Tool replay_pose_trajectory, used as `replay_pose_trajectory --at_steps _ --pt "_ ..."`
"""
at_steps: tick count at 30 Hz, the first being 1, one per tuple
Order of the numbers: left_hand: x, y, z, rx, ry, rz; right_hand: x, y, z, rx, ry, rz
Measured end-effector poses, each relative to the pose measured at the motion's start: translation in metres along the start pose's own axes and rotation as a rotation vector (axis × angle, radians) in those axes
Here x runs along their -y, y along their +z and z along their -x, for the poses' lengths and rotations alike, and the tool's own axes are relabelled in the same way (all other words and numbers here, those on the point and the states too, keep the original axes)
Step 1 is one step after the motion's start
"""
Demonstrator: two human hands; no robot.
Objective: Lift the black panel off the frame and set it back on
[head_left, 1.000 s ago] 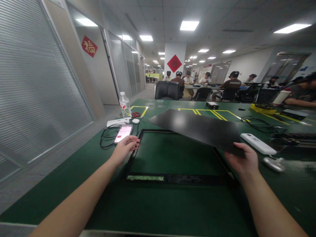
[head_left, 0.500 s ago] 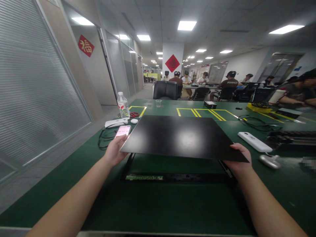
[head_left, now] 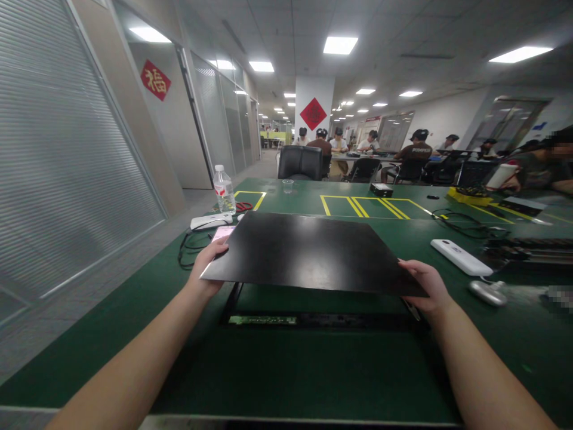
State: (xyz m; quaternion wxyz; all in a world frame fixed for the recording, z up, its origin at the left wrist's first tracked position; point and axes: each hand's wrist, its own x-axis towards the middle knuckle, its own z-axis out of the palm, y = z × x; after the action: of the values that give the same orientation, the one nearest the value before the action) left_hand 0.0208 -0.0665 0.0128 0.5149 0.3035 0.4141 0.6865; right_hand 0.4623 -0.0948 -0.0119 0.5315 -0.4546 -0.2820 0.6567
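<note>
A thin, glossy black flat panel (head_left: 304, 251) is held up level above the table, between my two hands. My left hand (head_left: 209, 266) grips its left edge, thumb on top and fingers beneath. On the opposite edge, my right hand (head_left: 427, 286) holds the near right corner, its fingers partly hidden under the panel. Below lies a dark rectangular frame (head_left: 353, 321) with a green circuit board strip (head_left: 262, 321) along its near side. The panel covers most of that frame. A lit phone (head_left: 222, 233) lies partly hidden behind my left hand.
On the green table (head_left: 111, 352), a water bottle (head_left: 224, 191), red-handled scissors (head_left: 244, 206) and a white power bank (head_left: 210, 222) stand left. Another white power bank (head_left: 461, 257), a silver mouse-like object (head_left: 487, 292) and black cables (head_left: 470, 224) lie right. People sit beyond.
The panel has shifted left and slightly toward me, now covering more of the phone and the small white object. My right hand has moved a little left with it.
</note>
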Motion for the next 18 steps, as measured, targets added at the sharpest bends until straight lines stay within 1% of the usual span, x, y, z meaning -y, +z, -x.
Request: replay_pose_trajectory --at_steps 1,3,5,7,12,14,18 --pt "0.0 0.0 0.0 -0.016 0.009 0.001 0.0 -0.001 -0.001 0.004 0.031 0.004" --pt "0.0 0.001 0.001 -0.013 0.02 -0.006 -0.001 -0.002 -0.005 -0.052 0.05 0.009" --pt "0.001 0.0 0.001 0.017 0.036 -0.018 -0.003 -0.003 -0.011 -0.149 0.005 0.029" --pt "0.002 0.0 0.001 0.034 0.049 -0.031 -0.003 -0.005 -0.016 -0.209 -0.059 0.052" --pt "0.003 -0.004 -0.002 0.0 0.037 -0.042 -0.003 -0.009 -0.02 -0.332 -0.138 0.099" --pt "0.004 -0.005 -0.004 -0.018 0.04 -0.033 -0.004 -0.01 -0.019 -0.352 -0.156 0.15" --pt "0.007 -0.007 -0.005 -0.049 0.036 -0.038 -0.005 -0.007 -0.018 -0.376 -0.142 0.237"
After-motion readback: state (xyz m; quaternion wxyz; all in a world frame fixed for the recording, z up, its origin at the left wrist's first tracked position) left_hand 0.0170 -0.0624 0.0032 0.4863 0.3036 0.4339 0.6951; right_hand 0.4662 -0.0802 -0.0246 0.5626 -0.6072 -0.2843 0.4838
